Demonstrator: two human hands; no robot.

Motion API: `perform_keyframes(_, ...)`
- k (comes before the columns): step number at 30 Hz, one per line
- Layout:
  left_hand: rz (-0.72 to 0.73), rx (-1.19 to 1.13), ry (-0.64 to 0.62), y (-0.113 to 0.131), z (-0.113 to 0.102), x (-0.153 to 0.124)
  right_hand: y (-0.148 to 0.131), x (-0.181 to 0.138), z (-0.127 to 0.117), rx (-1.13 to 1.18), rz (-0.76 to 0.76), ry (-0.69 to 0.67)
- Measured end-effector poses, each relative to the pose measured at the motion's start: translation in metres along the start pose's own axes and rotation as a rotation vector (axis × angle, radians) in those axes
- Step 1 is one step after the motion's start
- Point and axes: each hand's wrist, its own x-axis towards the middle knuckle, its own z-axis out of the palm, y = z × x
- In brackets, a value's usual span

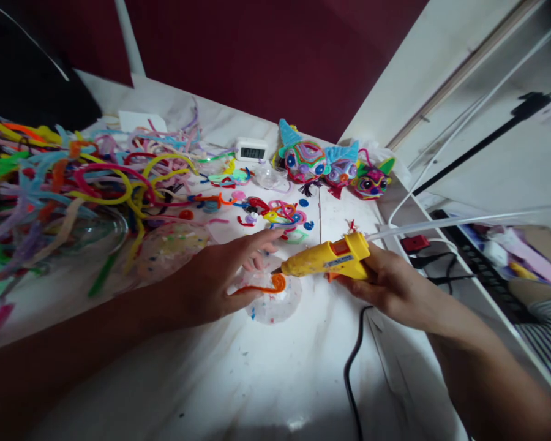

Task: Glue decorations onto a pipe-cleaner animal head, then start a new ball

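Note:
My right hand (388,278) is wrapped round the handle of a yellow glue gun (328,257), with a clear glue stick (395,230) running out of its back end. The gun's nozzle points left, just above an orange pipe cleaner (279,282) coiled into a spiral at one end. This pipe cleaner lies over a round clear plastic piece (278,309) dotted with coloured bits. My left hand (229,266) is open over the left side of that piece, fingers apart and thumb beside the pipe cleaner's tail. I cannot tell whether the thumb presses on it.
Loose pipe cleaners (96,177) heap at the left, near another clear plastic piece (169,248). A white digital timer (251,150) and colourful animal heads (304,160) stand at the back. A black cord (352,367) runs down the table's right side, beside a raised edge (434,263).

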Motion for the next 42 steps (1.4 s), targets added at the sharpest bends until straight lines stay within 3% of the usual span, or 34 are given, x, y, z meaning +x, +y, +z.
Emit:
perform_keyframes(20, -0.025, -0.011, -0.003, -0.001, 0.001, -0.001, -0.004, -0.002, -0.002, -0.062, 0.023, -0.038)
perform_keyframes(33, -0.005, -0.014, 0.01, -0.002, 0.002, 0.001, -0.021, -0.008, 0.0, -0.356, -0.168, 0.046)
perform_keyframes(42, -0.005, -0.021, 0.006, -0.001, 0.0, 0.0, -0.032, -0.014, 0.002, -0.413, -0.212, 0.047)
